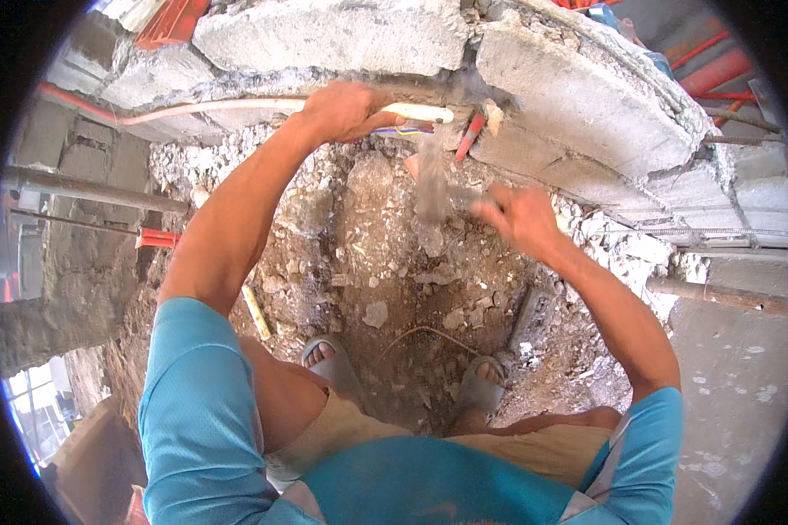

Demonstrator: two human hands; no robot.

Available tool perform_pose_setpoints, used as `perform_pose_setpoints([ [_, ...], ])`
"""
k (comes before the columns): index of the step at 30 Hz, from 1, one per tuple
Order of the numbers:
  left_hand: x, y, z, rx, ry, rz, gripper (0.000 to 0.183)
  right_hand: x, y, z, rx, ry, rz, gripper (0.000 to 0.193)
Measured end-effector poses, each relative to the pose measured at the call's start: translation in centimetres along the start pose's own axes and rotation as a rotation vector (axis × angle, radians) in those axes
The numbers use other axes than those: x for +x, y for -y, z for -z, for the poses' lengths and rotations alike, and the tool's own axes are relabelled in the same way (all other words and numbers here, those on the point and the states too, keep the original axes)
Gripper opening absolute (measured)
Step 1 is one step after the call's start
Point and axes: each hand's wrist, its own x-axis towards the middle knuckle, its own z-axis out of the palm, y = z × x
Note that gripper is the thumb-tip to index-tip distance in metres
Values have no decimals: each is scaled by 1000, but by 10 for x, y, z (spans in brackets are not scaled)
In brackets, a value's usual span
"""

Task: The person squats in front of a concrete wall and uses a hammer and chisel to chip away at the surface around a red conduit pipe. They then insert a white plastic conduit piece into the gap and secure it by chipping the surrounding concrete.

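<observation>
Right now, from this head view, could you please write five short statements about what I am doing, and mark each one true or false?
1. The left hand grips a pale tube. True.
2. The right hand is empty. False: the right hand holds a hammer-like tool, blurred in the picture.
3. The sleeves are red. False: the sleeves are blue.
4. A grey block wall stands beyond the hands. True.
5. The ground between the feet and the wall is smooth tile. False: it is rough, with broken rubble.
</observation>
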Motion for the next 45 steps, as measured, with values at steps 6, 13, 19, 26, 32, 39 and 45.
perform_pose_setpoints([
  [6, -2, 0, -8, -52, -43, -29, 63, 6, -5, 3, -23, -30, 125, 62],
  [13, 2, 4, -7, 1, -52, -11, 61, 6, 18, 7, -36, 29, 11, 68],
  [19, 2, 8, -17, -26, -74, -64, 62, 26, -11, 9, -106, -76, -102, 66],
  [26, -2, 7, -19, -10, -36, -53, 61, 1, 26, 6, -14, -25, 200, 63],
  [32, 9, 5, -18, -40, -47, -75, 59, 22, -28, 2, -184, -6, 4, 65],
  [39, 2, 14, -18, -24, -15, -29, 57, 4, 15, 1, -23, -71, 292, 69],
  [45, 23, 4, -18, -72, -80, -25, 53, 38, -40, 8, -254, -11, -142, 66],
])
